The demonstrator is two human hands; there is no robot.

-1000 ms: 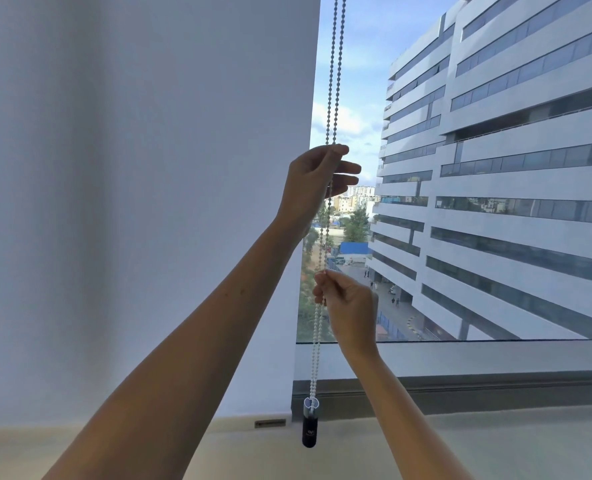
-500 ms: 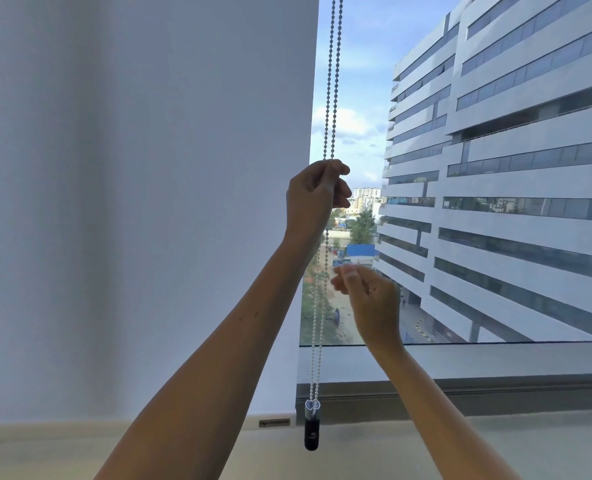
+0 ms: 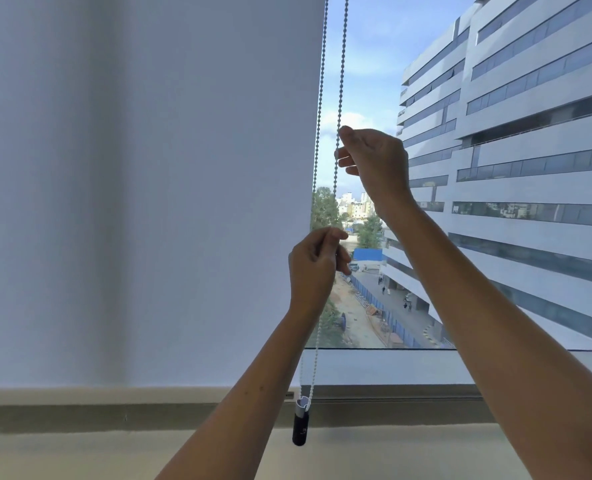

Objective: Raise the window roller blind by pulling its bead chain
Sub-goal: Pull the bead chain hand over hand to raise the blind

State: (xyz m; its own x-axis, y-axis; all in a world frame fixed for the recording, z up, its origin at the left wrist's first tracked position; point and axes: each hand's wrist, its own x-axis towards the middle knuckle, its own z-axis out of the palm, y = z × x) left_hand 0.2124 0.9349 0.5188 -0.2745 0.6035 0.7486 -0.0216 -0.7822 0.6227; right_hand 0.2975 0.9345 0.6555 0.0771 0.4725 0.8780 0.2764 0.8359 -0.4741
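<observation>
The white roller blind (image 3: 149,168) covers the left part of the window, and its lower edge hangs down near the sill. Its bead chain (image 3: 342,64) hangs in two strands along the blind's right edge, ending in a black weight (image 3: 299,429) below the sill. My right hand (image 3: 374,161) is the upper one and pinches the right strand between thumb and fingers. My left hand (image 3: 317,268) is lower, with its fingertips closed on what looks like the same strand. The left strand runs down past my left hand.
The window frame and sill (image 3: 409,396) run across below the glass, with a beige ledge (image 3: 80,455) in front. Outside the uncovered glass stands a large white office building (image 3: 512,133), with a street far below.
My left hand has come down from the upper grip to the lower position, still on the chain. My right hand let go low down, rose above the left hand and closed on the chain.
</observation>
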